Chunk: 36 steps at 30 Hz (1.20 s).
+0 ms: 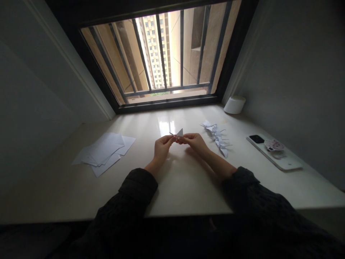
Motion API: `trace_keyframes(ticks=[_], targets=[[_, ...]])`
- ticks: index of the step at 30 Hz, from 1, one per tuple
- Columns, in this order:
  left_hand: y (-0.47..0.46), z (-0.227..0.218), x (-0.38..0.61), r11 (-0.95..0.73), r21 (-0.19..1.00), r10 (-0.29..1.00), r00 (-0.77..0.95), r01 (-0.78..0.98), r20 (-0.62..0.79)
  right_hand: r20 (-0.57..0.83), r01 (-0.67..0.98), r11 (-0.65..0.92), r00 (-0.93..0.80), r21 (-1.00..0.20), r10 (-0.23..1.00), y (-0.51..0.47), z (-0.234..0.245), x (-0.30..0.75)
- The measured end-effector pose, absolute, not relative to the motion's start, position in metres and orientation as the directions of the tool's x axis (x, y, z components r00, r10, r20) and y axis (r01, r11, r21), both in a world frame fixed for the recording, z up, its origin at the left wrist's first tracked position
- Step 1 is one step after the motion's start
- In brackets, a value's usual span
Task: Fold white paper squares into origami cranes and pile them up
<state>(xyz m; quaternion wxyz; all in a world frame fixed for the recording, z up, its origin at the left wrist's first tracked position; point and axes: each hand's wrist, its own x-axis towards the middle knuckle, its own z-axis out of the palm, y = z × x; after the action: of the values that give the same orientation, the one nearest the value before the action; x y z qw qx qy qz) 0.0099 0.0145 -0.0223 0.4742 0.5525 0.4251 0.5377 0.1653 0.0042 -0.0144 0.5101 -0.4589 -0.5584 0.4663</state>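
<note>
Head view: left hand and right hand pinch a folded paper crane, fingers closed on it. Light pressure should spare its thin points.

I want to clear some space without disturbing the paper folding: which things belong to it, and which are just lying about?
Belongs to the work, judging by the scene:
- folded paper piece, held by left hand and right hand
- loose sheets
- folded paper figures

Apparently just lying about:
- phone
- white rounded object
</note>
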Motion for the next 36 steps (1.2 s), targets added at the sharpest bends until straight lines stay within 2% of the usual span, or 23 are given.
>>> trace_keyframes(ticks=[3,9,19,31,36], targets=[[0.017,-0.024,0.008,-0.181,0.983,0.982,0.046,-0.024,0.182,0.136,0.039,0.139,-0.082,-0.989,0.987,0.006,-0.016,0.165],[0.02,-0.026,0.005,-0.131,0.991,0.991,0.029,-0.042,0.132,0.221,0.074,0.215,0.084,-0.974,0.972,0.013,-0.022,0.17],[0.02,-0.028,0.004,-0.187,0.982,0.981,0.042,0.009,0.187,0.254,0.063,0.251,0.051,-0.966,0.966,0.015,-0.025,0.171],[0.024,-0.033,0.003,-0.18,0.984,0.983,0.039,0.013,0.179,0.277,0.081,0.274,0.021,-0.958,0.961,0.012,-0.021,0.171],[0.023,-0.032,0.002,-0.203,0.978,0.978,0.058,0.041,0.201,0.29,0.169,0.285,0.008,-0.944,0.957,0.01,-0.018,0.17]])
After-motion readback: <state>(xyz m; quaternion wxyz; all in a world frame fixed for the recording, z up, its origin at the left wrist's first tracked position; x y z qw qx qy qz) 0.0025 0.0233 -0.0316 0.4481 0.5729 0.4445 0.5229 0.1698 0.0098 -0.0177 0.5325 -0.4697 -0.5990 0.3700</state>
